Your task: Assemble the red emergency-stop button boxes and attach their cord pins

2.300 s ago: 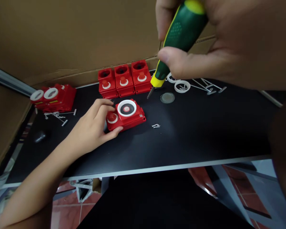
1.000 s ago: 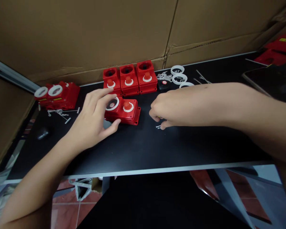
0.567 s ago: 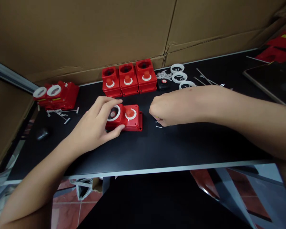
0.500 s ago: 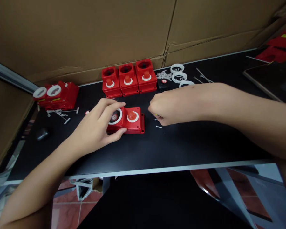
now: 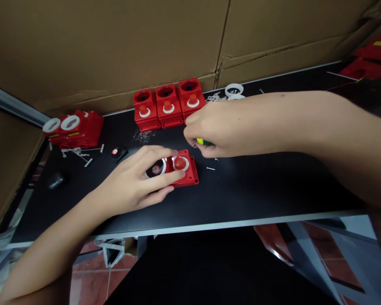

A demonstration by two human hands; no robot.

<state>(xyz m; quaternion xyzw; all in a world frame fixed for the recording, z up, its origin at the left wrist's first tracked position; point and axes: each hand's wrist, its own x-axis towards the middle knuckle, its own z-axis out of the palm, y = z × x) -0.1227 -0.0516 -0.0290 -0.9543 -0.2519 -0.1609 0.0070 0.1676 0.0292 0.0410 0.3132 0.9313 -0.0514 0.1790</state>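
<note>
My left hand (image 5: pixel 139 180) is closed around a red plastic housing (image 5: pixel 190 176) lying on the black table. The housing has a round red lamp (image 5: pixel 179 163) at its right and a white ring (image 5: pixel 164 169) around a dark recess, partly behind my fingers. Over the table, up and right of the housing, my right hand (image 5: pixel 214 129) is closed on what looks like a screwdriver with a yellow and green handle (image 5: pixel 204 142). A small shiny metal piece shows at its fingertips, too small to name. Loose screws (image 5: pixel 211 168) lie just right of the housing.
Three similar red housings (image 5: pixel 168 108) stand in a row by the cardboard wall. More red housings (image 5: pixel 89 131) with white rings sit at the left, near metal rods on white cords (image 5: pixel 79 153). A black round part (image 5: pixel 117 151) and a black object (image 5: pixel 55 180) lie there too.
My right hand has moved left and up, and the yellow and green handle now shows in it. The housing has turned slightly and shifted nearer, with my left fingers further over it.
</note>
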